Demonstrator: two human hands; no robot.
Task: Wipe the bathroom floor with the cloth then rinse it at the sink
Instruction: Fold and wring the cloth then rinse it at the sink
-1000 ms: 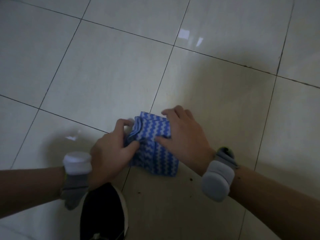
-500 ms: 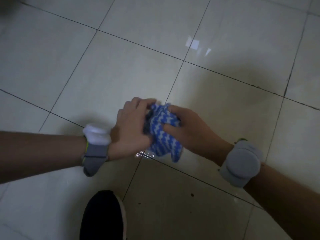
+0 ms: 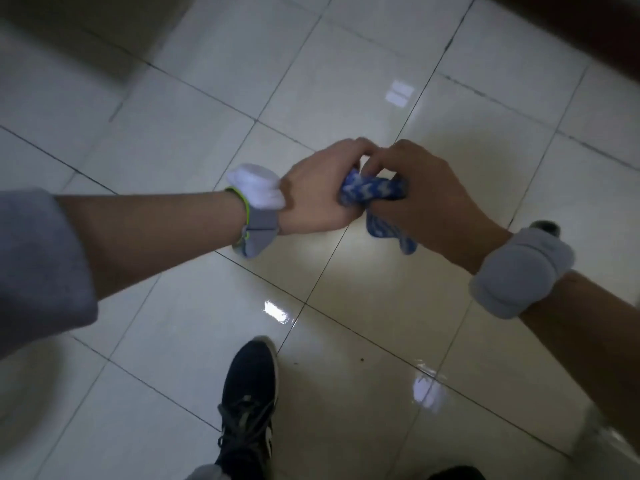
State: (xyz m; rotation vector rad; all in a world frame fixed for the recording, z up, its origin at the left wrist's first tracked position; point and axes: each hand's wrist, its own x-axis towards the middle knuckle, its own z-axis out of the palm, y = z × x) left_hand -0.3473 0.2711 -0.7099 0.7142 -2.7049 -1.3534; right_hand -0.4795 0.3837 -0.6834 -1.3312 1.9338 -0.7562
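While no sink shows anywhere in this view, the rinse counts as not yet done, and I judge the task to stand at the changeover between its two halves. Item one, the cloth (image 3: pixel 372 192): blue with a white zigzag pattern, bunched into a tight wad, held up off the floor between both hands, one loose corner hanging down below my right hand. It looks limp and crumpled; whether it is wet or dirty I cannot tell from here. Item two, my left hand (image 3: pixel 317 190): clenched around the left end of the cloth, fingers curled over the top. Item three, my right hand (image 3: pixel 420 199): clenched around the right end, fingertips meeting those of the left above the wad. Item four, the floor (image 3: pixel 173 140): pale glossy tiles with dark grout lines, bright reflections in several spots, and what looks like a film of water near the lower right. A few dark specks lie on the tile just right of my shoe (image 3: pixel 251 403), so I judge the wiping possibly incomplete there. Item five, a grey band on each wrist, the left one with a white block. Remaining, by my estimate: carry the cloth to the sink, rinse it.
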